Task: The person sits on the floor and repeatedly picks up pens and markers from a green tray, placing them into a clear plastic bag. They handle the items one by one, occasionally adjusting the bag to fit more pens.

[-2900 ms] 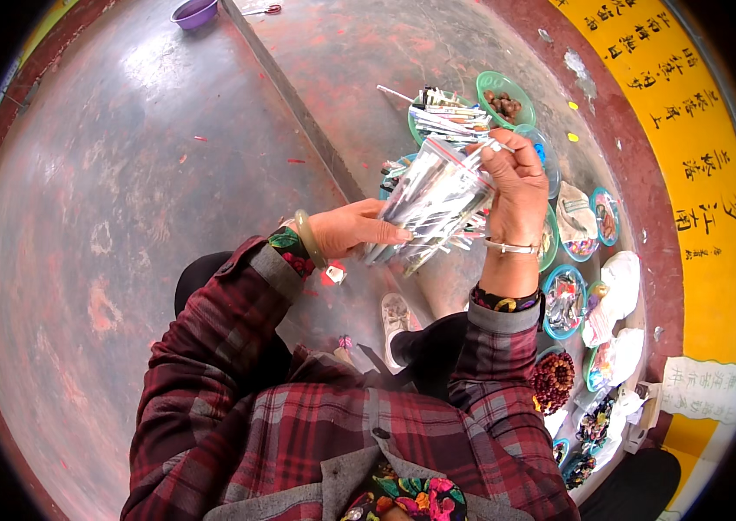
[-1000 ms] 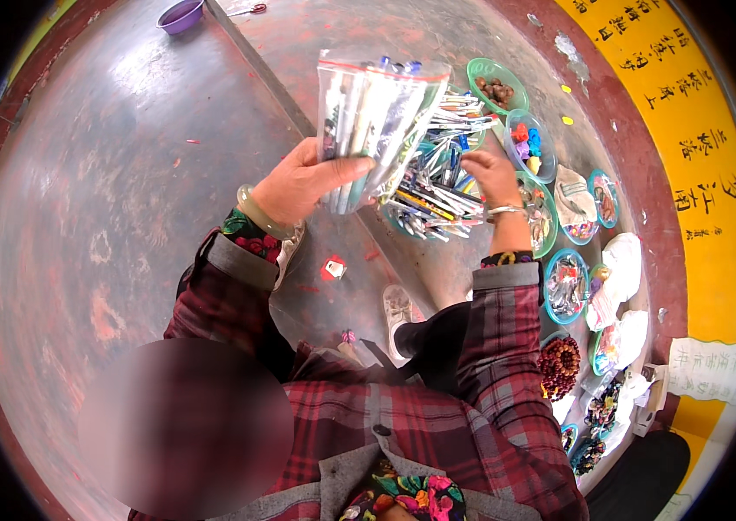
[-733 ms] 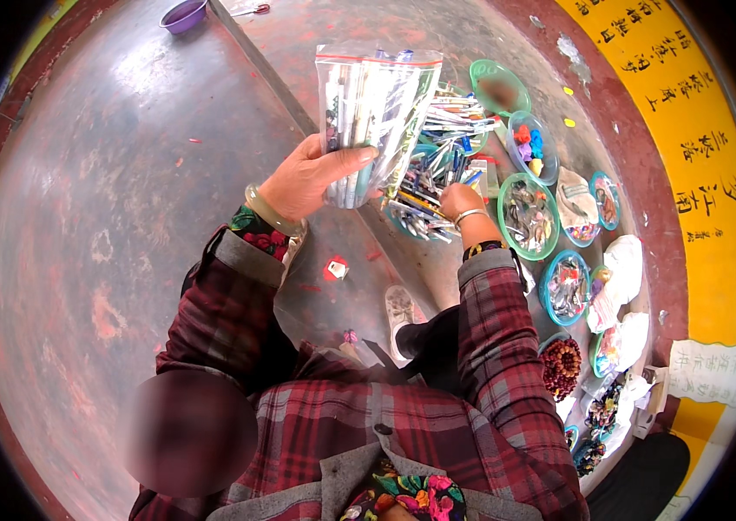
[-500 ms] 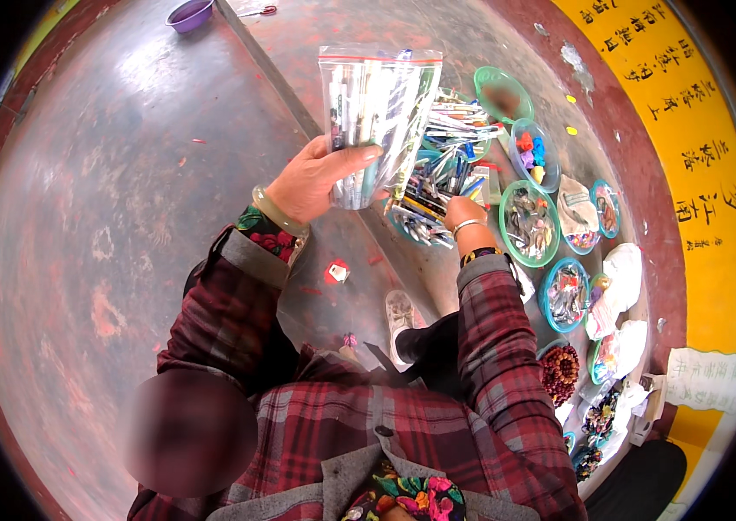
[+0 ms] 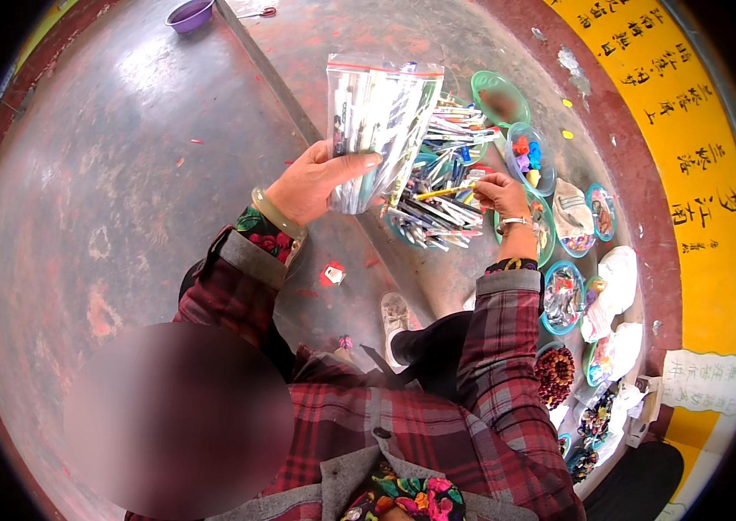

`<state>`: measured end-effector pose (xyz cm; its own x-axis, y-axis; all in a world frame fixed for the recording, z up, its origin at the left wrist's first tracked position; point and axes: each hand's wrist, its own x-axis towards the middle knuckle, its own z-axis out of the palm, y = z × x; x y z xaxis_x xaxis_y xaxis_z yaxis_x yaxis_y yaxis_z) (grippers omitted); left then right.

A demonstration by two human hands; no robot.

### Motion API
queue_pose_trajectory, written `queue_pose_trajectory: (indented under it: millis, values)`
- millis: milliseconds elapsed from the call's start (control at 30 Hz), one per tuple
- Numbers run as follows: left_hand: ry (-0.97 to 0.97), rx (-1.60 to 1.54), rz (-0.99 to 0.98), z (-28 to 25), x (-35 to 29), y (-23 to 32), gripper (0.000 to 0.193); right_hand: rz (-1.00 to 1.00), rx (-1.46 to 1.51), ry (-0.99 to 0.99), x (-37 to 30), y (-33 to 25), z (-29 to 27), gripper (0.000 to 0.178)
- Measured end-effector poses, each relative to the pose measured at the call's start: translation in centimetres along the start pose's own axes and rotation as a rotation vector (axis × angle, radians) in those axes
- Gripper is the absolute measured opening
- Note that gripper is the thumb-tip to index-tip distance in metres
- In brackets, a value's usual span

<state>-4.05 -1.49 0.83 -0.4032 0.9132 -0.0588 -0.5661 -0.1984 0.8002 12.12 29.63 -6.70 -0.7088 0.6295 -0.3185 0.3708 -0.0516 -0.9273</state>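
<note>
Pressing its thumb flat across the front, the left hand (image 5: 307,187) grips a clear zip bag (image 5: 377,130) packed with pens near the bag's lower end; its other fingers are hidden behind the plastic, so I cannot tell how they are spread. The right hand (image 5: 505,195) pinches one end of a yellow pen (image 5: 446,192) between thumb and forefinger, the remaining fingers curled in toward the palm. The pen points left, over a heap of loose pens (image 5: 437,227) spilling past the rim of a basin, just beside the zip bag. Behind the bag's right edge sits a second pile of pens (image 5: 459,130), partly covered by it. The right hand and wrist (with a pale bangle) block part of a green basin (image 5: 550,247). Near that hand stand a clear tub (image 5: 549,178) of bright coloured pieces and a green bowl (image 5: 491,81) whose contents are blurred. Closer to the person are a blue basin (image 5: 562,332) and dark red beads (image 5: 555,378); well apart, a purple basin (image 5: 190,23) rests on the floor.
</note>
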Motion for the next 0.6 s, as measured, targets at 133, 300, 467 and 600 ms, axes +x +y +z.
queue_pose_trajectory:
  millis: [133, 300, 467, 600]
  values:
    - [-0.031, 0.03, -0.019, -0.1, 0.2, -0.2, 0.034, -0.089, 0.202, 0.101, -0.6, -0.8, -0.8, 0.013]
    - [-0.018, 0.058, -0.025, 0.2, 0.2, -0.2, 0.034, -0.263, 0.533, 0.096, -1.1, -2.0, -2.4, 0.009]
    - [-0.005, 0.092, -0.056, 0.0, 0.1, -0.6, 0.033, -0.33, 0.889, 0.136, -1.6, -3.5, -2.9, 0.014]
    - [-0.034, 0.1, -0.073, 0.2, 0.3, -1.0, 0.033, -0.223, 1.102, 0.173, -0.4, -2.1, -2.7, 0.019]
